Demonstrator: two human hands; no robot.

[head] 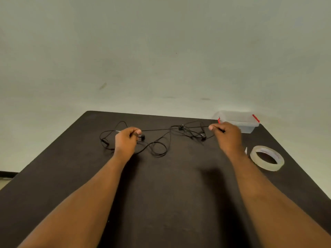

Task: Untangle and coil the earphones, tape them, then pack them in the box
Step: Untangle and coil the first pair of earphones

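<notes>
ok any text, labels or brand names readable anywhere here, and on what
None can be read.
Tape roll: faint reddish print runs round the inner core, too small and blurred to read.
Clear plastic box with red clips: no label visible.
Black earphones, the stretch pinched between the left hand and right hand: no marking visible.

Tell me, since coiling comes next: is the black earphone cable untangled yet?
Still tangled. The black earphone cable lies in loops, one stretch pulled taut between left hand and right hand.
</notes>
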